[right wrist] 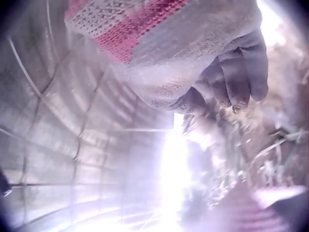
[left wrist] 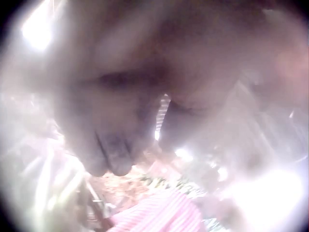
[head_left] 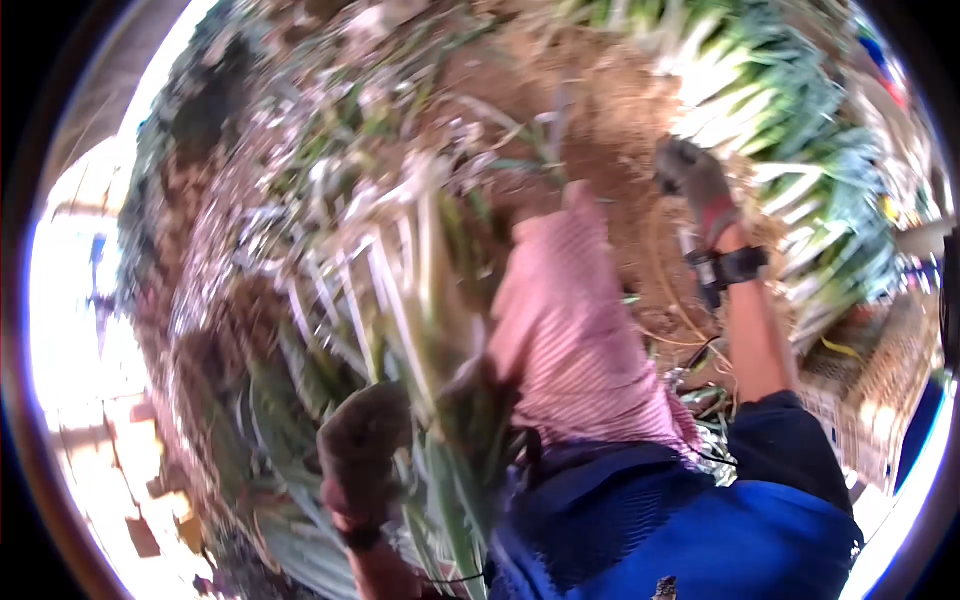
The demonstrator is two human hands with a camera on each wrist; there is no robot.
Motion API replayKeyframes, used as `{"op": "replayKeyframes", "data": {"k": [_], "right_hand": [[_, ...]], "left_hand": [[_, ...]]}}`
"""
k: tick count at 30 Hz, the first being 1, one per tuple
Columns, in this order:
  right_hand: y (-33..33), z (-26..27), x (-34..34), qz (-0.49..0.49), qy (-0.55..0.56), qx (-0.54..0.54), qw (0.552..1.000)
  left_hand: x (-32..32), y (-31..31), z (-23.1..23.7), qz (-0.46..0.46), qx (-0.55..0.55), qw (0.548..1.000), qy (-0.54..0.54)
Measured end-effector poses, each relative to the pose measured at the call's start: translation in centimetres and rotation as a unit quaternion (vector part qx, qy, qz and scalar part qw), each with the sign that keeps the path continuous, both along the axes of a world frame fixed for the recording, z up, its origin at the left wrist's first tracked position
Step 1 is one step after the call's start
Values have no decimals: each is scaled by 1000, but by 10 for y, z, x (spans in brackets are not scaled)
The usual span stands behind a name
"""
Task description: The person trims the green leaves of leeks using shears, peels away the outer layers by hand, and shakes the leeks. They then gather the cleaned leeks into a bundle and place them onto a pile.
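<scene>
Leeks with white shafts and green leaves lean beside the person's left leg, blurred by motion. The left hand, in a dark, dirty glove, is at their lower left, next to the green leaves. In the left wrist view its fingers point down, with a gap between them and the thumb. The right hand, in a grey glove with a red cuff, hangs over brown soil near a row of leeks. In the right wrist view its fingers are loosely bent and hold nothing.
A pink striped cloth covers the person's leg between the hands. More leeks are piled at the left. A woven crate stands at the right. A thin yellowish cord runs over the soil.
</scene>
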State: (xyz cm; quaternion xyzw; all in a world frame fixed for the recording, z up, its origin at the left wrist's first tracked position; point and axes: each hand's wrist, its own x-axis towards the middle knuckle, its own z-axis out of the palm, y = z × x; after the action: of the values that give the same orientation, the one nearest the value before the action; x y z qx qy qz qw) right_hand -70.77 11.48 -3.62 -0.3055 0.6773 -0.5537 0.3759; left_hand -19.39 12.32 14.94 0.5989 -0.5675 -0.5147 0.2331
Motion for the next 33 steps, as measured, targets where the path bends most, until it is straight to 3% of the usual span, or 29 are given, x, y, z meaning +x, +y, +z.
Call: {"op": "replayKeyframes", "data": {"k": [1,2,4,5,9,11,15,16,18,25,27,28,32,33], "right_hand": [[-20,38,32,14,-47,-64,997],[-38,71,59,60,-25,-69,995],[-66,111,116,141,78,-106,981],[-84,112,140,153,77,-107,979],[-138,88,220,344,144,55,926],[-153,57,254,362,251,126,889],[-171,-20,298,381,255,200,866],[-169,-30,308,364,253,217,870],[-171,-62,317,375,244,228,865],[-187,-104,329,330,114,237,907],[-185,-97,333,329,140,240,902],[-184,-96,334,327,168,242,898],[-181,-102,332,322,144,218,910],[-180,-102,333,320,139,211,913]], "left_hand": [[-12,7,21,-76,-79,994,-12],[-21,13,32,-157,-154,975,-22],[-33,25,14,-224,-261,902,260],[-43,27,21,-249,-309,865,308],[-69,29,48,-234,-467,779,345],[-75,29,48,-209,-521,755,339],[-76,30,24,-131,-588,733,317],[-68,25,26,-127,-587,735,314],[-49,13,34,-230,-526,751,326],[-32,0,26,-198,-547,758,296],[-22,0,37,-202,-431,834,279],[-15,-7,35,-201,-431,834,279],[37,-61,-8,-136,-329,933,49],[48,-72,-34,-14,-202,978,47]]}}
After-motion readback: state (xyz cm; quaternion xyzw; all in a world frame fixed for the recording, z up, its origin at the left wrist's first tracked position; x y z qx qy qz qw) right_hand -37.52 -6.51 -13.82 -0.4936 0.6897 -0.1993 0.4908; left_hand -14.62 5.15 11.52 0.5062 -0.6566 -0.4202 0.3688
